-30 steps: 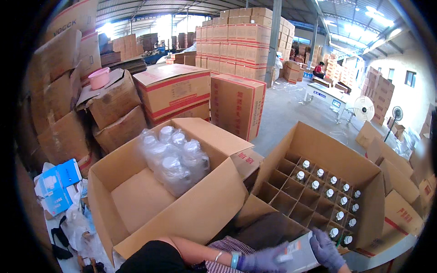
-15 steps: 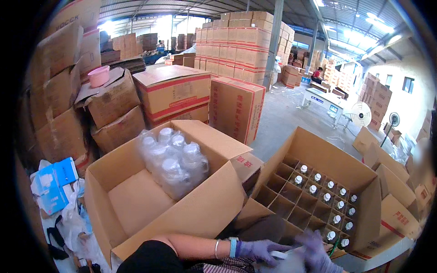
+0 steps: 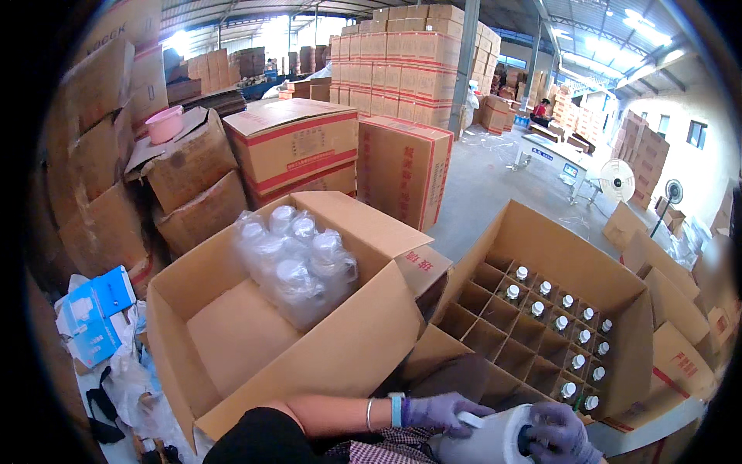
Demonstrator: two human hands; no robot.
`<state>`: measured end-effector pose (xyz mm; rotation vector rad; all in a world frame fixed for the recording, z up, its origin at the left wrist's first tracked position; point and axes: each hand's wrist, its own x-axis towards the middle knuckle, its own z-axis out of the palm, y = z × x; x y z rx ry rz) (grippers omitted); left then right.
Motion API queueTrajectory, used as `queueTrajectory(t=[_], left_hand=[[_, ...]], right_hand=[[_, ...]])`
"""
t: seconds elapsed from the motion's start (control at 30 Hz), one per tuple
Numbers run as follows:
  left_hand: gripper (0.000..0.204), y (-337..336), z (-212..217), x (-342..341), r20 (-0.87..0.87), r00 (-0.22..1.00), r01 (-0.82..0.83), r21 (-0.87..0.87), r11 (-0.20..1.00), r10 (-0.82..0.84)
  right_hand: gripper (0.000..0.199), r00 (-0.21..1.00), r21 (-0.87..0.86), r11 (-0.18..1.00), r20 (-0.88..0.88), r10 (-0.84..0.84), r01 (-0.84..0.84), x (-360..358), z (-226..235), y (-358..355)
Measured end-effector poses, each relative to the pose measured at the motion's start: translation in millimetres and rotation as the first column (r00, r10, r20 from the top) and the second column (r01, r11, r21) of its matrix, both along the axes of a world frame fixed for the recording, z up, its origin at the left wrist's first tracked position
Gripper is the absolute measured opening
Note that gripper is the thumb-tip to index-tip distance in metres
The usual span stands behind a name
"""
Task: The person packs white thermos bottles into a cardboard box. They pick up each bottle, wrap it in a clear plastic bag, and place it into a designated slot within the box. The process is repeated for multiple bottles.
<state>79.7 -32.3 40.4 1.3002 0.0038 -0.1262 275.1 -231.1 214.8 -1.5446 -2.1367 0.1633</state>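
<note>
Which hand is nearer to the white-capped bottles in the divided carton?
Right. The right hand sits close to the nearest white-capped bottles, on the person's side of them; the left hand is farther off, to their left.

Lights glow under a ribbed roof above a grey floor, where a white table and two fans stand; small windows pierce the pale right-hand wall, and a pillar rises beside stacked cartons.

A pale bench shows under the divided box, near its right edge. A blue pack, plastic film and a black strap lie by a pale left edge; any join is hidden.
</note>
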Motion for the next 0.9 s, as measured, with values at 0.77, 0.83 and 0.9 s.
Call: queueTrajectory(t=[0.77, 0.83, 0.9], left_hand=[[0.097, -8, 7, -27, 0.026, 0.999, -0.015, -0.322, 0.947, 0.025], [0.095, 2, 14, -30, 0.074, 0.997, 0.025, -0.060, 0.998, -0.021], [0.097, -3, 20, -34, 0.024, 1.000, -0.018, -0.027, 0.999, 0.018]], right_hand=[[0.031, 0.973, -0.241, 0.970, 0.216, 0.079, -0.025, -2, 8, 23], [0.032, 0.964, -0.241, 0.969, 0.236, 0.121, -0.062, -16, 17, 20], [0.029, 0.945, -0.259, 0.966, 0.314, 0.097, -0.013, -24, 22, 22]])
